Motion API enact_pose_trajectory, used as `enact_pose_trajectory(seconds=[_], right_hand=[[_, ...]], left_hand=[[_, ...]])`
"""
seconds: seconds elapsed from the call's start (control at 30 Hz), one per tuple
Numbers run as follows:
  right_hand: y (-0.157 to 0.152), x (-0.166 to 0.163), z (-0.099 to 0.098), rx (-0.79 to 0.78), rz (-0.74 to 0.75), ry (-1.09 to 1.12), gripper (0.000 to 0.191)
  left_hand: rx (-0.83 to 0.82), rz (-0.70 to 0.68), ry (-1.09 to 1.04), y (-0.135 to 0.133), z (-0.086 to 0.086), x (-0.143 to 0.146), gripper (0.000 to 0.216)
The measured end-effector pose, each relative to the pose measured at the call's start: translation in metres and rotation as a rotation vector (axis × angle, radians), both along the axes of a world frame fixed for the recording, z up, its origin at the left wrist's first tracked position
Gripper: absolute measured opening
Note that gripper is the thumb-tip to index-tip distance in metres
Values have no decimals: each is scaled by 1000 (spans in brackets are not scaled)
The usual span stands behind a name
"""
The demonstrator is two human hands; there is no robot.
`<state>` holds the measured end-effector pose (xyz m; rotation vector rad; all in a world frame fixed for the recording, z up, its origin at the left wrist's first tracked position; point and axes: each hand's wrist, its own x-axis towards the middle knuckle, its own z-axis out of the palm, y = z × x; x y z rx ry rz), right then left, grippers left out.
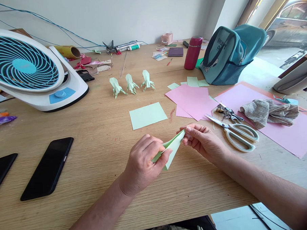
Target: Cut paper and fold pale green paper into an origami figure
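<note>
At the lower centre of the frame, the left hand (145, 160) and right hand (203, 139) pinch opposite ends of a green paper (174, 150) between thumbs and fingers. Folding seems underway; the next move probably calls for matched edges and firm creasing.

Hands (145, 157): two. Folded figures (130, 83): three. Scissors (227, 126): one. Fan (24, 66): one.

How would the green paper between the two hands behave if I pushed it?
The green paper is probably light, as its edges look thin. Its layers gape apart, so it would likely squash easily. The fold might stiffen it slightly: it spans straight from left hand to right hand.
</note>
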<state>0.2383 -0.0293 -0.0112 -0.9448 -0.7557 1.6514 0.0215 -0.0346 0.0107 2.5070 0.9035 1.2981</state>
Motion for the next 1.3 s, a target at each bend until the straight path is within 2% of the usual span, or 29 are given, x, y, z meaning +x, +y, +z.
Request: enact_pose_trajectory(seconds=[0.2,0.43,0.67,0.87,0.93,1.1,1.2,1.3], right_hand=[[-1,-1,3,-32,-38,11,22],[-2,-3,4,-32,-90,-75,25],[-3,-4,5,30,-63,-247,28],[0,-1,-1,215,-75,-446,24],[1,2,-3,319,-34,-525,19],[-3,11,2,482,221,-813,9],[-6,12,9,510,327,-987,10],[-7,12,14,545,419,-1120,19]], left_hand=[[-172,38,-58,4,2,-1,15],[-380,144,-167,11,-1,-4,19],[-441,240,-120,14,-2,-7,18],[-442,291,-75,15,-3,-9,16],[-445,296,-52,16,-4,-9,17],[-487,295,77,17,-5,-9,21],[-509,292,178,18,-7,-9,21],[-519,300,279,17,-9,-9,21]])
